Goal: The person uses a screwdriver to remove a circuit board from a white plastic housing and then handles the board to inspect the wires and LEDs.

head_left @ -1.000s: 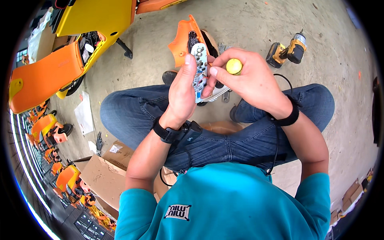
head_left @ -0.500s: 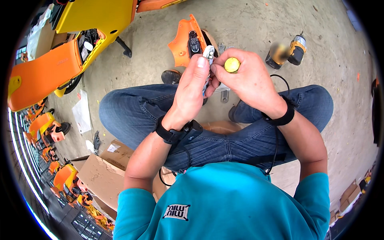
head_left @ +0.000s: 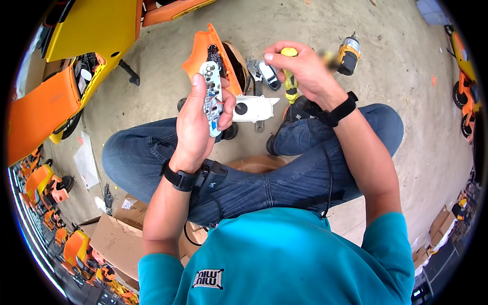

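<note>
My left hand (head_left: 193,127) grips a long, round-ended white circuit board (head_left: 208,81) by its edges, with small parts, wires and a blue connector on its upturned face. A yellow screwdriver (head_left: 291,84) is pinched in my right hand (head_left: 310,71), apart from the board, its handle angled down. Between the hands lies a white plastic cover (head_left: 260,109) with a dark round spot. Just beyond the board, an orange plastic shell (head_left: 203,43) with a black display panel is partly hidden by my left hand.
A yellow and black cordless drill (head_left: 349,55) stands on the concrete floor to the far right. Past the white cover lies a small oval dark-and-white part (head_left: 268,74). An orange and yellow scooter (head_left: 91,30) fills the upper left; an open cardboard box (head_left: 119,236) is at lower left.
My hands have moved apart: the left, with the circuit board, to the left; the right, with the screwdriver, slightly up. The board now shows its full face, and the white cover is in view.
</note>
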The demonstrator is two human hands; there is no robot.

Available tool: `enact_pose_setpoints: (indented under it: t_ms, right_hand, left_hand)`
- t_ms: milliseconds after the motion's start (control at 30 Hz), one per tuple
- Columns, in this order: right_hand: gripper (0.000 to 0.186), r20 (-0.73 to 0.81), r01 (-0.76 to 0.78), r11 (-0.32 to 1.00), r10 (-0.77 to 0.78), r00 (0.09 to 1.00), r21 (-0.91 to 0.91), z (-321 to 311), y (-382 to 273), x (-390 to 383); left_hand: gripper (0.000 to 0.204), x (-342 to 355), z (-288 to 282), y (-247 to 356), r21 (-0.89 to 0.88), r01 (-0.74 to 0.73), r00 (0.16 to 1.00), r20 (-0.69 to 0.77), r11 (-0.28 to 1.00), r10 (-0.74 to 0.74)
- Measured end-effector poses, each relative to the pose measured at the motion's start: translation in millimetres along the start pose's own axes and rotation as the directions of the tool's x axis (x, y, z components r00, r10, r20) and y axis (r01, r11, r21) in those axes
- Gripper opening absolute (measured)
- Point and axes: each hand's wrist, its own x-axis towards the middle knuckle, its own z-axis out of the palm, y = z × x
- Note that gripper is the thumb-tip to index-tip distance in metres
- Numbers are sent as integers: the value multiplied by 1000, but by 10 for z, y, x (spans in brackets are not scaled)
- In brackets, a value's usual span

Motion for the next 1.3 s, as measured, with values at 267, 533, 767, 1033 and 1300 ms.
enact_pose_setpoints:
  t_ms: [267, 533, 767, 1033, 1300]
  right_hand:
    - [14, 61, -31, 999, 29, 998, 18, -31, 114, -3]
    - [15, -306, -178, 979, 141, 942, -99, -696, 737, 613]
    - [18, -576, -470, 869, 307, 758, -154, -1275, 1521, 855]
    - [21, -648, -628, 734, 350, 677, -260, -1630, 2077, 1280]
    - [21, -704, -713, 667, 400, 586, -215, -1694, 2296, 1512]
  left_hand:
    - [52, -32, -36, 27, -53, -5, 1000, 13, 999, 6]
    - [51, -28, -26, 12, -86, 27, 1000, 18, 996, -25]
    - [53, 13, -87, 6, -97, 37, 999, -12, 995, -39]
    - [53, 108, -111, -73, -91, 157, 984, -75, 983, -164]
    - [57, 157, -130, -79, -64, 247, 962, -99, 967, -252]
